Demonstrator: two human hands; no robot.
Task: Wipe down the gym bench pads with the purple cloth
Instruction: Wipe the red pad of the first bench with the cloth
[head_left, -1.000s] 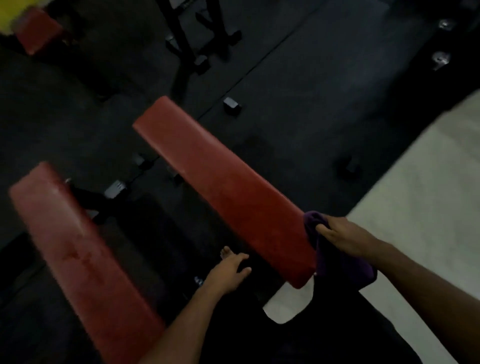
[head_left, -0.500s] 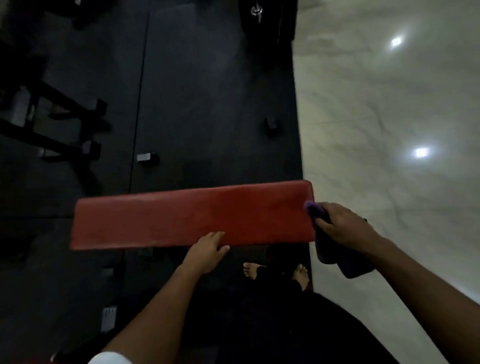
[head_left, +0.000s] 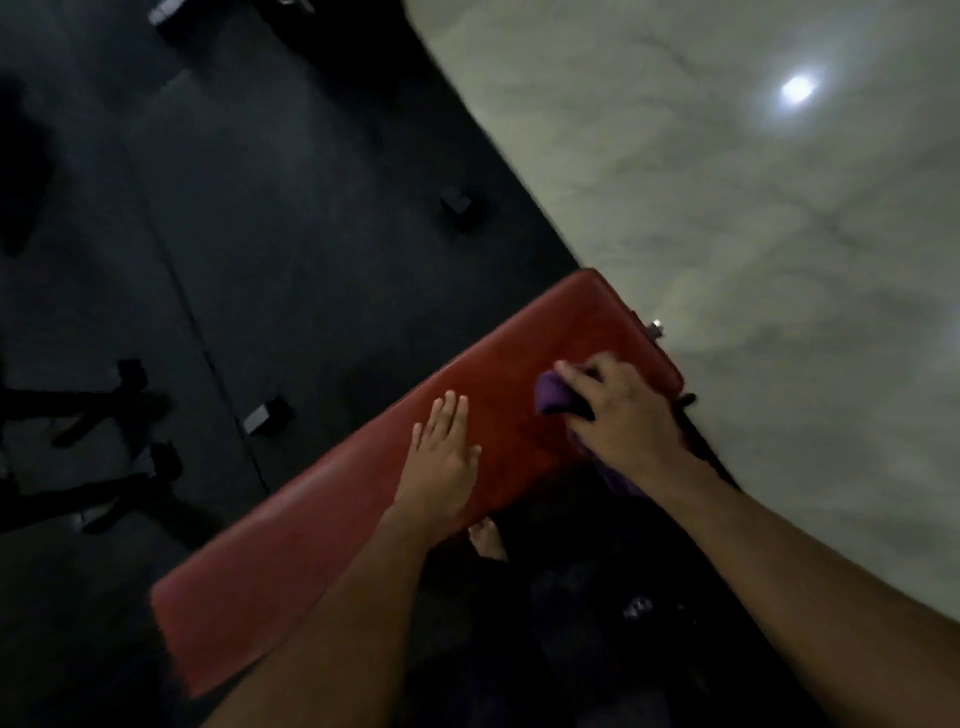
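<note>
Wiping begins: the right hand (head_left: 618, 415) grips the cloth (head_left: 551, 392) against the pad (head_left: 322, 525); the left hand (head_left: 441, 452) lies flat beside it. Next, probably a stroke leftward.

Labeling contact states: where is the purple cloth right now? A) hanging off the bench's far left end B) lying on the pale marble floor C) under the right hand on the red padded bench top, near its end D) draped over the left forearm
C: the right hand holds the purple cloth on the red padded bench top, near its right end, while the left hand lies flat on the pad beside it.
</note>
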